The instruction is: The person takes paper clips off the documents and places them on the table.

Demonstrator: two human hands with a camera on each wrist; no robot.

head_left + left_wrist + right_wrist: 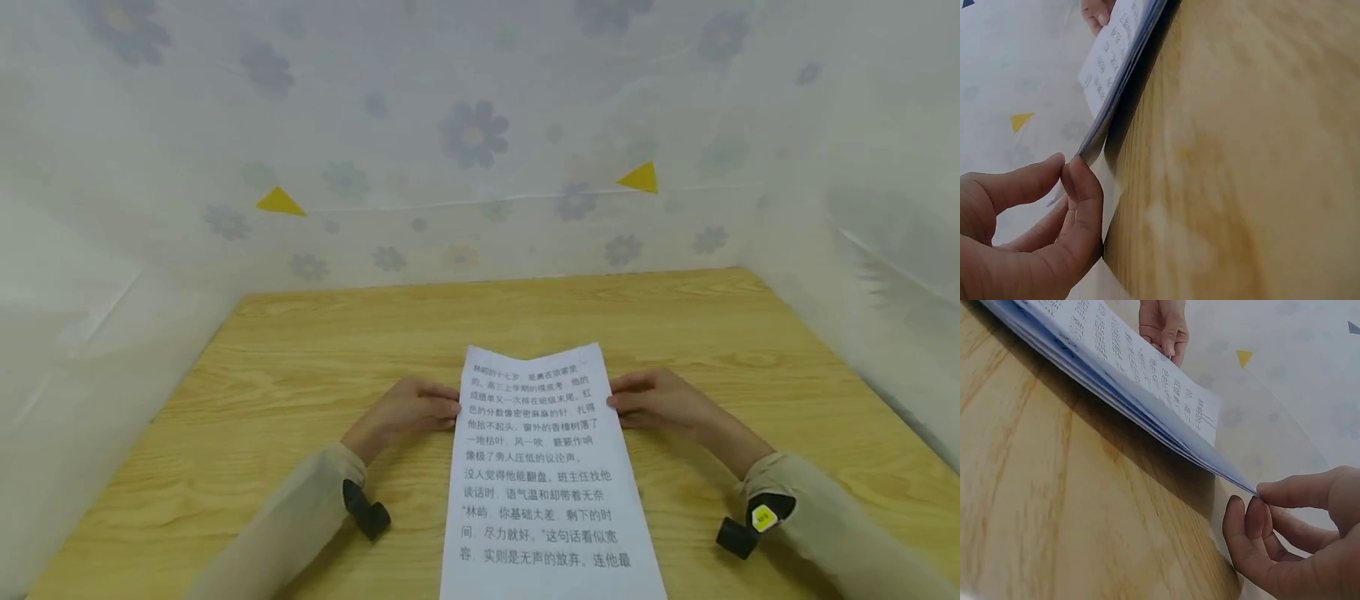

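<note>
Printed sheet (543, 467) lying mid-table (300, 350), running off near edge. Left hand (408, 410) and right hand (656, 400) pinching opposite side edges, lifting far end slightly, likely for folding.

A printed sheet (546, 467) is held between the two hands above the table (262, 375). Its one side edge is pinched by the left hand (408, 410), the opposite edge by the right hand (654, 400). Beyond both hands a patterned backdrop (472, 133) is set behind the table's far edge.
</note>
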